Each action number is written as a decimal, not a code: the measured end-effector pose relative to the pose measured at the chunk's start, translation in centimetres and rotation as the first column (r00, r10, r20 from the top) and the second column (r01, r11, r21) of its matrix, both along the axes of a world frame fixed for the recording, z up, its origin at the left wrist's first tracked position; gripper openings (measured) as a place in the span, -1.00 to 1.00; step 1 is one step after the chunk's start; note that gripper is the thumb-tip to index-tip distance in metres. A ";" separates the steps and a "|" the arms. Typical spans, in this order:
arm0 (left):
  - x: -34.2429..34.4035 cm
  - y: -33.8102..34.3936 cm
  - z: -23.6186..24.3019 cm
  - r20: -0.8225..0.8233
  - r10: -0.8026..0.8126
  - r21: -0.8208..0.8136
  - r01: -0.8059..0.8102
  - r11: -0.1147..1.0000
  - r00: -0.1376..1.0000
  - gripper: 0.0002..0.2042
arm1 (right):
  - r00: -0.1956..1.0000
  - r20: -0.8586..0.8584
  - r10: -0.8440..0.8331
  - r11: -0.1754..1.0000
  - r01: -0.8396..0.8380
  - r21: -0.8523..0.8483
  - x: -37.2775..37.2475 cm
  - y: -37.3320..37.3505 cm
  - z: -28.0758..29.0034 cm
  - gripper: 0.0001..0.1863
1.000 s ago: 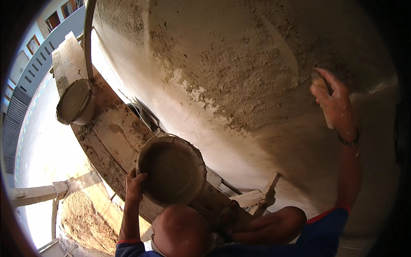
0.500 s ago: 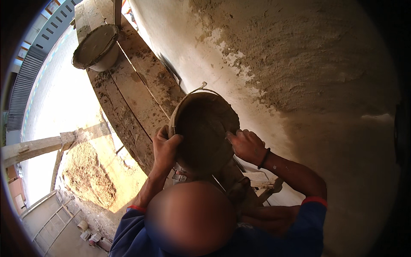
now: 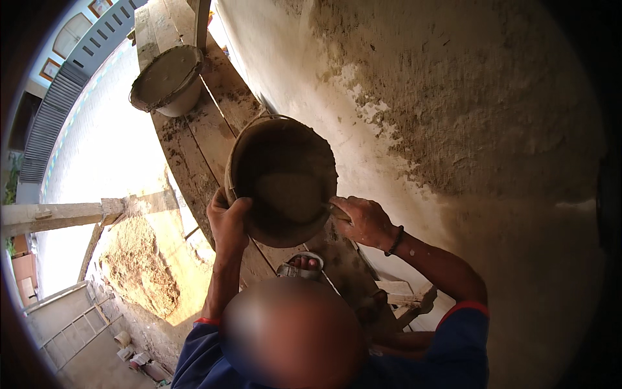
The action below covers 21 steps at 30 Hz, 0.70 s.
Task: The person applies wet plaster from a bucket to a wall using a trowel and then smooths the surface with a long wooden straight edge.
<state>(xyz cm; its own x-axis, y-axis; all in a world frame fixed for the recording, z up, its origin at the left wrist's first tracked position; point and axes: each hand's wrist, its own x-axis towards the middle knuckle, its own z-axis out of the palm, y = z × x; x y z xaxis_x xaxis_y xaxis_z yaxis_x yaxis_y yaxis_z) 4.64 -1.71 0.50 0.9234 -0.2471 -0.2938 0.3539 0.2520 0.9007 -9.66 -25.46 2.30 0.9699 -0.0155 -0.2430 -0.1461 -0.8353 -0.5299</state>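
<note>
Grey-brown bucket in front of you, above the planks.
Your left hand grasps its rim, thumb over the edge; your right hand, at the opposite rim, is curled round a tool, its working end too dark to tell. Best brace the rim firmly and scrape along the inside; a second bucket stands farther along the planks.

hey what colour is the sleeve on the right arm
The right sleeve is dark blue with a red hem, seen best in the head view.
</note>
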 end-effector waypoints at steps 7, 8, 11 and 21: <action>1.0 2.6 -2.1 -0.069 0.112 -0.078 -0.117 0.990 0.991 -0.76 | 0.998 0.010 0.056 0.998 -0.056 0.000 4.6 -1.0 1.7 -0.59; 1.3 3.1 -2.8 -0.081 0.109 -0.058 -0.114 0.992 0.991 -0.76 | 0.999 0.010 0.046 0.998 -0.047 0.052 5.0 -1.3 2.6 -0.59; 1.7 4.3 -3.4 -0.109 0.123 -0.044 -0.129 0.991 0.986 -0.75 | 0.999 0.023 0.033 0.992 -0.035 0.120 6.5 -2.2 5.8 -0.56; 1.9 4.2 -3.1 -0.136 0.127 -0.032 -0.132 0.991 0.983 -0.75 | 0.885 -0.256 -0.389 0.848 0.453 0.275 11.7 -14.0 4.1 -0.57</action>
<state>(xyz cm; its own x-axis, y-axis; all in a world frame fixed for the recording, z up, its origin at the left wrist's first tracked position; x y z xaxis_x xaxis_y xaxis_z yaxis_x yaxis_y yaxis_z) 6.54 2.51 -2.64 0.9016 -0.1424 -0.4085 0.4321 0.3388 0.8357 2.06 -39.44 6.42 0.8245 -0.3035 -0.4777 -0.5658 -0.4612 -0.6835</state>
